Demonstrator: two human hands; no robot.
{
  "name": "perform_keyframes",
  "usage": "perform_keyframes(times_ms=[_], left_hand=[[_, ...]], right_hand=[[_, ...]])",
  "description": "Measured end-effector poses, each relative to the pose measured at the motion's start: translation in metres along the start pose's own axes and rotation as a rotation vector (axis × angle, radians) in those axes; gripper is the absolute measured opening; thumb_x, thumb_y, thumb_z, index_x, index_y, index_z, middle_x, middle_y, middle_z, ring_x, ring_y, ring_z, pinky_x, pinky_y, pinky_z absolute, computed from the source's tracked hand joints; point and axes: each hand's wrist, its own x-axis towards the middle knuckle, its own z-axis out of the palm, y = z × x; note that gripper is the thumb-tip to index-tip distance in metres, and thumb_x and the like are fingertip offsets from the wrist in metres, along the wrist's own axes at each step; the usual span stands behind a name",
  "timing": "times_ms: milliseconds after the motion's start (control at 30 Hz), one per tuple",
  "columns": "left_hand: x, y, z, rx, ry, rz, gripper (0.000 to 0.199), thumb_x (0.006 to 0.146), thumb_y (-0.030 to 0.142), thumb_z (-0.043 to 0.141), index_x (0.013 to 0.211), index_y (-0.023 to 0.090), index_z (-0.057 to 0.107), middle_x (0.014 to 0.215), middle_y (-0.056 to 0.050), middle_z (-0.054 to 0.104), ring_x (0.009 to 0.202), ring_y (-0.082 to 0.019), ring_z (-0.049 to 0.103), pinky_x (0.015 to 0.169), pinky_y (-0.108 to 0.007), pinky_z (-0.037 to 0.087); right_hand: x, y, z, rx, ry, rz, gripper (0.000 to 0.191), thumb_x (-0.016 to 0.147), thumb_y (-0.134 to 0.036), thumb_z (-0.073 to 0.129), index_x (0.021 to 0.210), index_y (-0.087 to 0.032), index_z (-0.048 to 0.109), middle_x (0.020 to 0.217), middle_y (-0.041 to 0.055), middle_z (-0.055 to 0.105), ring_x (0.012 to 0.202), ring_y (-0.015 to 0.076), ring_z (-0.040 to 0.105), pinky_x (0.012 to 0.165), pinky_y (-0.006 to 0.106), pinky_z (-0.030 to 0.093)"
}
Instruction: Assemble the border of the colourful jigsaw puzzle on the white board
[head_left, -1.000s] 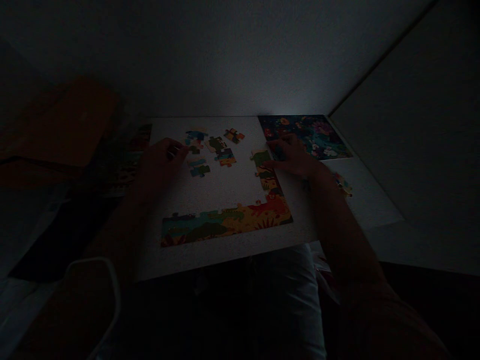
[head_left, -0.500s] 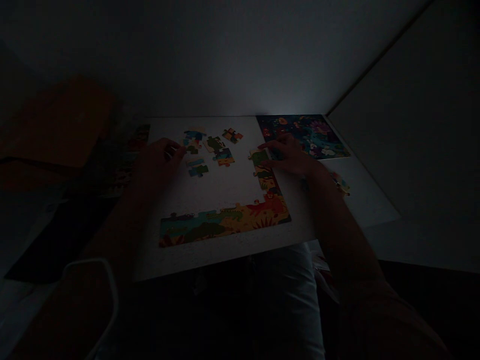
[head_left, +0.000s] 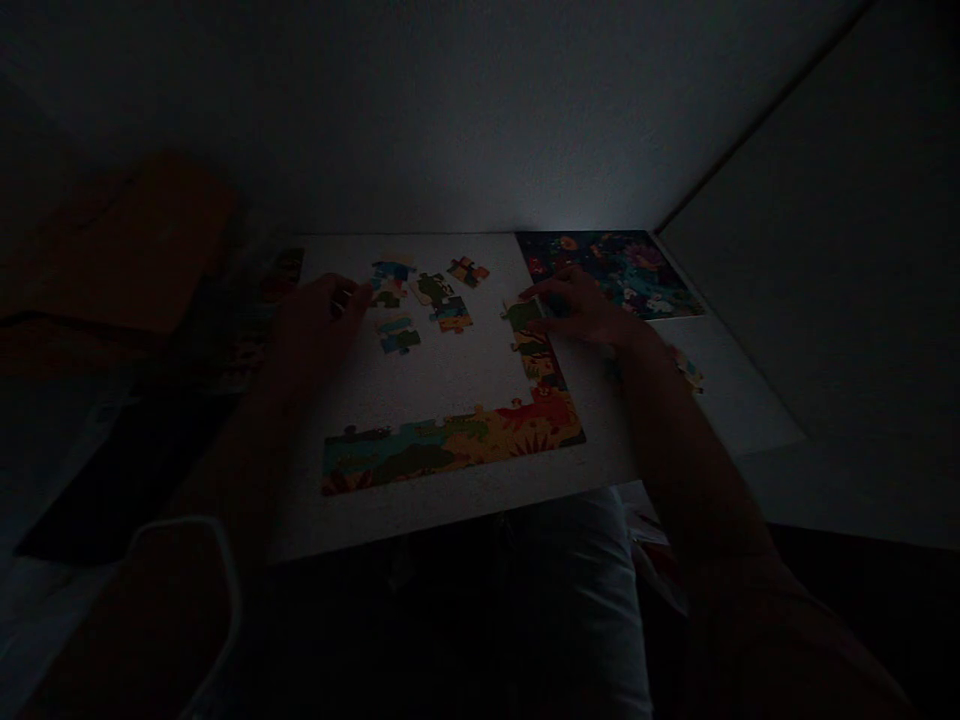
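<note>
In dim light, a partly joined jigsaw puzzle (head_left: pixel 450 447) forms an L along the near and right sides of a white board (head_left: pixel 435 385). My right hand (head_left: pixel 585 308) reaches to the top of its right column, where thumb and index finger grip the edges of a green puzzle piece (head_left: pixel 523 316). My left hand (head_left: pixel 330 312) is curled, thumb and index tips together beside a loose puzzle piece (head_left: pixel 388 294). Whatever its fingers hold is hidden. Several other loose pieces lie close by, among them a blue-green one (head_left: pixel 397 334) and an orange one (head_left: pixel 469 270).
A dark blue sea-themed picture (head_left: pixel 637 275) lies at the back right. More pieces (head_left: pixel 686 370) show partly behind my right forearm. On the left are an orange bag-like object (head_left: pixel 127 250) and a dark cloth-like item (head_left: pixel 97 490). A pale wall (head_left: pixel 420 120) rises behind the board.
The whole view has shifted slightly, moving everything a little to the right. Both hands keep nearly the same places, and the puzzle pieces look unchanged.
</note>
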Motion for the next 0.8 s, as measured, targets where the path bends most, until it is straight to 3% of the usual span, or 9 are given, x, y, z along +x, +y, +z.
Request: perform_keyframes(times_ms=[333, 500, 667, 800], left_hand=[[0.000, 0.000, -0.001, 0.004, -0.022, 0.000, 0.037, 0.114, 0.052, 0.060, 0.121, 0.019, 0.075, 0.109, -0.007, 0.080, 0.091, -0.020, 0.068, 0.083, -0.034, 0.050], [-0.001, -0.001, -0.001, -0.004, -0.062, 0.029, 0.034, 0.108, 0.044, 0.069, 0.126, 0.015, 0.077, 0.107, -0.008, 0.079, 0.091, -0.020, 0.068, 0.082, -0.033, 0.051], [0.004, -0.010, 0.007, 0.027, -0.106, 0.126, 0.042, 0.101, 0.053, 0.077, 0.127, 0.020, 0.078, 0.115, -0.008, 0.080, 0.098, -0.025, 0.071, 0.091, -0.039, 0.058], [0.002, -0.015, 0.009, 0.139, -0.110, 0.225, 0.054, 0.094, 0.067, 0.084, 0.126, 0.023, 0.079, 0.128, -0.012, 0.077, 0.120, -0.035, 0.071, 0.109, -0.048, 0.057]], right_hand=[[0.000, 0.000, 0.003, -0.054, -0.013, 0.057, 0.057, 0.096, -0.065, 0.083, 0.145, -0.037, 0.079, 0.146, 0.0131, 0.063, 0.144, 0.0423, 0.057, 0.125, 0.063, 0.047], [0.002, 0.000, 0.004, -0.074, 0.096, 0.061, 0.049, 0.107, -0.065, 0.068, 0.145, -0.036, 0.080, 0.145, 0.0132, 0.067, 0.139, 0.0398, 0.061, 0.122, 0.061, 0.053], [0.002, 0.000, 0.005, -0.070, 0.130, 0.062, 0.050, 0.107, -0.064, 0.067, 0.143, -0.033, 0.080, 0.141, 0.0136, 0.070, 0.136, 0.0405, 0.063, 0.119, 0.061, 0.053], [-0.001, 0.000, 0.009, -0.119, 0.139, 0.087, 0.050, 0.102, -0.067, 0.074, 0.139, -0.033, 0.081, 0.146, 0.0148, 0.066, 0.142, 0.0439, 0.060, 0.119, 0.066, 0.049]])
